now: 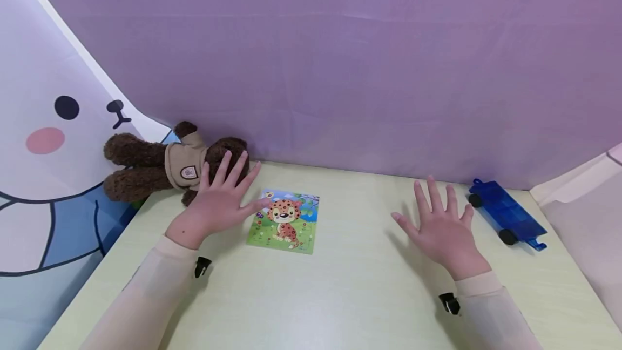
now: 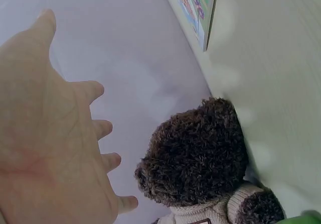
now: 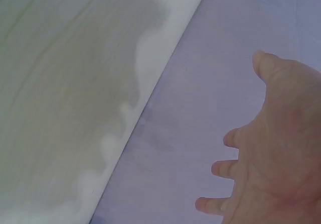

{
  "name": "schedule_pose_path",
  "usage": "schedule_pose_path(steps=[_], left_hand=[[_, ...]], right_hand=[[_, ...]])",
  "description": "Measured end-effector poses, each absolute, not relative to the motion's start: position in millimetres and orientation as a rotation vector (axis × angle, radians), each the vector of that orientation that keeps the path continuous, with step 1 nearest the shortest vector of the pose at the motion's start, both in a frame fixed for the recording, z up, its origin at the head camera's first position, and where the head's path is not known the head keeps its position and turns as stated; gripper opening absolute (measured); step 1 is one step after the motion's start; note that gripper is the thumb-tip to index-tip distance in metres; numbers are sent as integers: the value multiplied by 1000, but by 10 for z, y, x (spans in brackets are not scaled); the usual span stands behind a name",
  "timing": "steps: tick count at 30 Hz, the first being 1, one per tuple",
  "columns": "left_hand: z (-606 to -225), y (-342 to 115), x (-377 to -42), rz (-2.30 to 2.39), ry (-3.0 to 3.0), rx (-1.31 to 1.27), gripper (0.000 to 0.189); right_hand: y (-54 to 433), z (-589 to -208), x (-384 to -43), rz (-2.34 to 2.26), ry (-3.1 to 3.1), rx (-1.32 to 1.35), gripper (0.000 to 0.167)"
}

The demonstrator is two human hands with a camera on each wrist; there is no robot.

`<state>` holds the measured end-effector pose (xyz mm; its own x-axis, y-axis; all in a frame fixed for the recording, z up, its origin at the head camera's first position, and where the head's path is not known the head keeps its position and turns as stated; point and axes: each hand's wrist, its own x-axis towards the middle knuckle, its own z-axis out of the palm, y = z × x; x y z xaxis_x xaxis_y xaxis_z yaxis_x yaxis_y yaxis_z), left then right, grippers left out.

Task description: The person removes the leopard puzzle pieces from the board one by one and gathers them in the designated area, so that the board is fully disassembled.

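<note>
Both hands are held over the table with fingers spread and nothing in them. My left hand (image 1: 214, 207) is between a brown teddy bear (image 1: 183, 165) and a flat leopard picture (image 1: 286, 223), its thumb overlapping the picture's edge in the head view. The left wrist view shows the palm of that hand (image 2: 50, 143) apart from the bear's dark curly head (image 2: 200, 153), and a corner of the picture board (image 2: 198, 5). On the other side my right hand (image 1: 442, 231) is nearest a blue toy trailer (image 1: 507, 207) with black wheels. In the right wrist view the right palm (image 3: 281, 143) shows bare.
A pale table (image 1: 340, 296) carries these things. Behind it hangs a purple cloth (image 1: 340, 69). At the left is a cloth printed with a white cartoon animal (image 1: 44, 69), and the bear lies partly against it. White fabric (image 1: 583, 226) borders the right side.
</note>
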<state>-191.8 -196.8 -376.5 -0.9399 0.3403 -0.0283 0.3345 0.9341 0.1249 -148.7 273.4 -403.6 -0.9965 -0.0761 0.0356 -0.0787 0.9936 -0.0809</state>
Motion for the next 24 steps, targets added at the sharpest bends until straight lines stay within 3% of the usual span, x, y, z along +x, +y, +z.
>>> schedule_pose_path(steps=[11, 24], left_hand=[[-3859, -1744, -1776, 183, 2966, 807, 90], [-4023, -1357, -1580, 211, 2789, 783, 69]], right_hand=[[2411, -3786, -1550, 235, -2990, 354, 95], [1517, -3690, -2038, 669, -3064, 539, 68]])
